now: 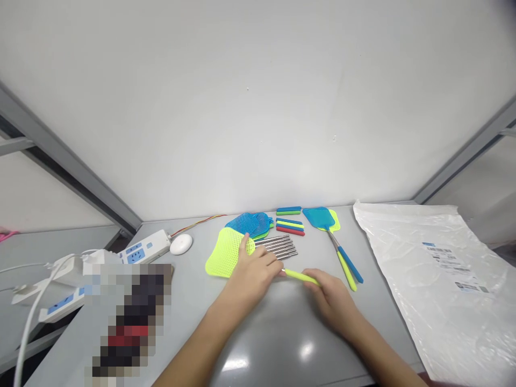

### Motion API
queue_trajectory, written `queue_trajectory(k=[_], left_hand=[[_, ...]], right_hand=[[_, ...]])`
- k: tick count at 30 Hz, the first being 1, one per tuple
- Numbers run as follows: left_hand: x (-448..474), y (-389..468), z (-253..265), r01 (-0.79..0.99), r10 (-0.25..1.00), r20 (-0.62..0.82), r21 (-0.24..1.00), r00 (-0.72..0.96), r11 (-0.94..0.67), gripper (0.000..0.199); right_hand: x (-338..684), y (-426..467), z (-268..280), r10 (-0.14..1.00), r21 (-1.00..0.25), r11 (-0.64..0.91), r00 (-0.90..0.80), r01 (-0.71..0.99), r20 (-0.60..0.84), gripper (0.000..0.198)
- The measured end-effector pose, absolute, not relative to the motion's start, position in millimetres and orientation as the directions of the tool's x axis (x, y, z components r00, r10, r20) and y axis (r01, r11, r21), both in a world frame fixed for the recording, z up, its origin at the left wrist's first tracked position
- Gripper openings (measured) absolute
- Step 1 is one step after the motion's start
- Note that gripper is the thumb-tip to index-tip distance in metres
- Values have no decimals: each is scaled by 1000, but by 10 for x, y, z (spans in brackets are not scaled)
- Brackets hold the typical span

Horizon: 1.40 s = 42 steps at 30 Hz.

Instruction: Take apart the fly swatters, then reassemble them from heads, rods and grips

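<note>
A: Left hand (252, 271)?
B: Stretched forward from the lower left, palm down, thumb out across the yellow mesh head (226, 253). Fingers curled loosely toward the near end of the yellow grip (300, 277); cannot tell whether actually pinching it.

A: Right hand (332, 298)?
B: Coming in from the lower right, forearm angled toward the middle. Fingers closed around the far end of that yellow grip, thumb on top, holding it just above the grey table (258, 344).

A: Grip's place?
B: Level between both hands, just in front of the metal rods (278, 246).

A: Around them?
B: Blue mesh heads (250, 221) behind the yellow one. Coloured grips (290, 221) stacked near the wall. Two finished swatters (334, 239) to the right, well apart from the plastic bag (435, 279). Power strip (141, 250) and white puck (181, 244) at left.
</note>
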<state>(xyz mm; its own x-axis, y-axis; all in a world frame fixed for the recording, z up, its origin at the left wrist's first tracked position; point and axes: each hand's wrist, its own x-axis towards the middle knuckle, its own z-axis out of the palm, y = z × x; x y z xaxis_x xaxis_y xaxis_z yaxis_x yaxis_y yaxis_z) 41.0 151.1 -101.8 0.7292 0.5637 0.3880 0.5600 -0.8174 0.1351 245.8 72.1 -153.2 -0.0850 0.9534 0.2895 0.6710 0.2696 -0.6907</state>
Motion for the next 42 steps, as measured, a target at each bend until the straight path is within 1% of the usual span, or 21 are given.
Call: queue_trajectory(k=[2,3,4,5,6,7,8,9,10,11,12,13,15,16,18,21,24,29,36,39,42], left_hand=[[409,1441,-962,573,540,556,133,632,-809,14],[415,1390,-946,556,509,644,153,571,-817,13],[427,1334,-941,512,478,716,194,509,-837,13],[449,1275,-948,448,467,762,261,449,-855,11],[480,1218,-964,373,499,766,360,405,-855,13],[522,1167,-988,302,576,722,491,383,-817,21],[573,1126,-1017,243,679,627,641,382,-728,31],[629,1094,-1048,190,777,495,783,388,-593,38],[687,1076,-1079,131,850,357,892,387,-434,41],[741,1069,-1107,54,895,242,958,376,-282,41],[787,1075,-1131,-44,921,164,986,354,-158,40],[820,1093,-1148,-156,941,117,985,317,-70,40],[842,1153,-1158,-350,976,57,937,212,21,42],[834,1190,-1153,-410,987,27,911,160,42,44],[791,1260,-1126,-463,996,-25,884,89,63,44],[730,1321,-1082,-472,997,-22,880,73,54,40],[724,1324,-1074,-468,996,-2,883,91,45,38],[756,1330,-1096,-512,995,-22,856,93,67,40],[640,1514,-1093,-587,994,-99,803,37,102,40],[584,1588,-1130,-589,993,-114,800,36,113,39],[564,1600,-1158,-563,993,-94,818,75,119,38]], right_hand=[[2439,724,-1522,951,-699,232,-9,677,308,25],[2435,720,-1519,950,-706,204,36,679,309,25],[2434,713,-1518,949,-714,174,79,679,306,25],[2436,704,-1519,947,-721,149,113,676,301,25],[2439,693,-1522,945,-729,128,141,672,296,26],[2442,681,-1526,943,-737,111,162,667,289,26],[2444,670,-1531,941,-742,99,180,663,286,27],[2442,658,-1536,938,-743,95,190,663,289,27],[2437,647,-1539,934,-739,94,199,668,298,27],[2428,637,-1540,928,-730,96,204,677,312,26],[2414,627,-1539,922,-717,102,205,689,328,26],[2396,616,-1536,917,-703,112,199,702,344,25],[2347,595,-1525,916,-678,145,161,721,368,23],[2316,584,-1520,921,-667,168,127,726,370,23],[2242,562,-1515,935,-646,210,42,734,352,23],[2123,534,-1529,954,-608,245,-76,755,290,22],[2033,524,-1549,956,-577,266,-135,772,259,19],[1957,591,-1512,946,-569,289,-141,770,290,15],[1815,852,-1341,958,-595,267,-140,758,251,21],[1772,944,-1280,959,-646,276,-164,712,229,16],[1758,963,-1271,960,-783,270,-218,560,175,19]])
